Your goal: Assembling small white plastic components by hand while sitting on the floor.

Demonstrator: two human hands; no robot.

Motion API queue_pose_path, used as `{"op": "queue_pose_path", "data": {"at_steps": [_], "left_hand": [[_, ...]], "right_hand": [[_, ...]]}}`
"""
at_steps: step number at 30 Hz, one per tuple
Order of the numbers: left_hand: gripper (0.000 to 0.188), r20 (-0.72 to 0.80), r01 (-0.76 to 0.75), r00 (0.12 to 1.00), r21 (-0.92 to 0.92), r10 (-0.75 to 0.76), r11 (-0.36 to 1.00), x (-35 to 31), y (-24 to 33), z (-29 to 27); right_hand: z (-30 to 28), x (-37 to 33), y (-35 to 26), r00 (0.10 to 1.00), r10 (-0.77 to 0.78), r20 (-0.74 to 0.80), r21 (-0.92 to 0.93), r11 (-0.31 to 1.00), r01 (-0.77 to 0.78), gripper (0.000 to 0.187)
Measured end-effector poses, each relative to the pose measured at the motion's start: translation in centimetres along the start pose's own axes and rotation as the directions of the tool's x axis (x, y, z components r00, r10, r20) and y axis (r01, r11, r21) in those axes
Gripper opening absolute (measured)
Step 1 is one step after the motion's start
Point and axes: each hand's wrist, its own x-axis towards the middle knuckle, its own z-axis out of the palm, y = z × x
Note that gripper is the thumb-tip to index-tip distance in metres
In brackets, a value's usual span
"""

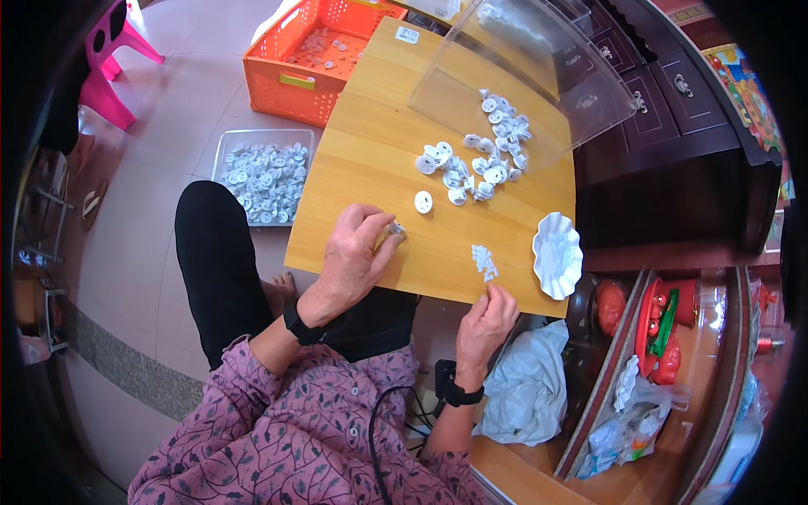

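Observation:
My left hand (353, 257) is over the near left part of the wooden table (362, 143). Between its thumb and fingers it pinches a small white and clear plastic piece (396, 228). At the table's near edge, my right hand (486, 330) has its thumb and fingertips together; whatever they hold is too small to make out. Just beyond those fingertips lie several tiny white plastic bits (484, 263). One white round disc piece (423, 202) lies apart, beyond my left hand. Farther off spreads a loose heap of similar white round pieces (484, 168).
A white scalloped dish (556, 255) stands at the table's right edge. A clear plastic tub (438, 88) leans over the far side. On the floor to the left are a clear box of pieces (264, 178) and an orange crate (290, 97). A dark cabinet (673, 168) borders the right.

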Motion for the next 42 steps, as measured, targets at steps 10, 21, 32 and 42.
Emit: {"op": "queue_pose_path", "data": {"at_steps": [10, 21, 32, 42], "left_hand": [[0.033, 0.081, -0.091, 0.994, 0.165, 0.078, 0.982, 0.1, 0.5, 1.1], [0.028, 0.042, -0.109, 0.994, 0.103, 0.105, 0.989, -0.2, 0.0, 1.0], [0.026, 0.050, -0.101, 0.994, 0.108, 0.096, 0.989, -0.3, 0.0, 1.2], [0.030, 0.065, -0.119, 0.992, 0.134, 0.111, 0.984, -0.4, 0.0, 1.3]], "right_hand": [[0.7, -0.4, 0.6, 0.998, 0.054, 0.017, 0.195, 0.979, -0.057, 0.016], [-0.1, 0.4, 0.4, 0.986, -0.074, 0.148, 0.005, 0.997, 0.074, 0.022], [-0.4, -0.1, 1.6, 0.994, -0.038, 0.104, 0.065, 0.997, 0.032, 0.025], [-2.4, -0.2, 2.6, 0.958, -0.143, 0.247, 0.161, 0.981, 0.105, 0.036]]}}
